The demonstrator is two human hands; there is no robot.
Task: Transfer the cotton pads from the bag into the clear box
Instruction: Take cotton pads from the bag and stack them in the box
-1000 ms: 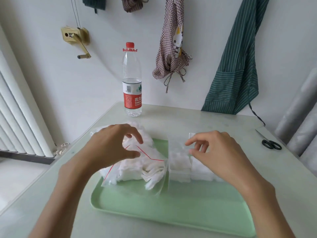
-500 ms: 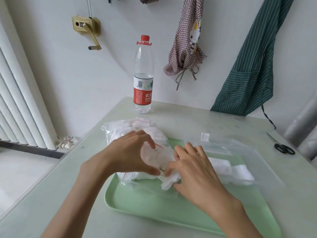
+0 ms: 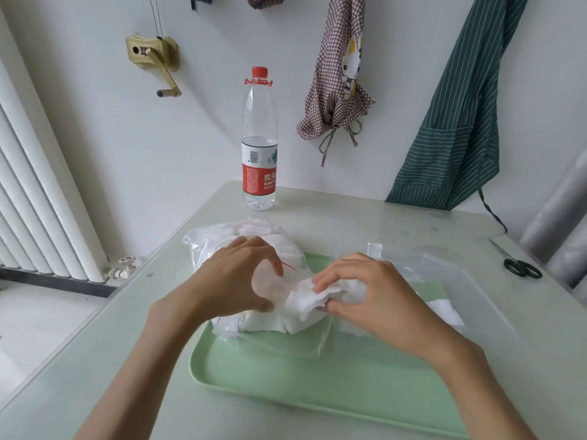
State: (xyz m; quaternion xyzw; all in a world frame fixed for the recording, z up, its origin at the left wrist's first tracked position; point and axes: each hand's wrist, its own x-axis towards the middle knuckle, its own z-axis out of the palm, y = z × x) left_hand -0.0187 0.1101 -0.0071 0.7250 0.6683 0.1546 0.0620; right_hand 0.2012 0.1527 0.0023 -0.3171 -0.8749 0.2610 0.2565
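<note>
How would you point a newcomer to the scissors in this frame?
Start at the pale green table and follow its right edge, past the green tray and the clear box. The scissors lie flat there, alone. They are the only dark item on the table: black loop handles, thin blades pointing away.

Clear bag (image 3: 222,249) stuffed w/ white cotton pads (image 3: 308,300), lying left of clear box (image 3: 457,281).

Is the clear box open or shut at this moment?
Open. The clear box has its lid tipped back behind it, and cotton pads lie inside with nothing over them.
</note>
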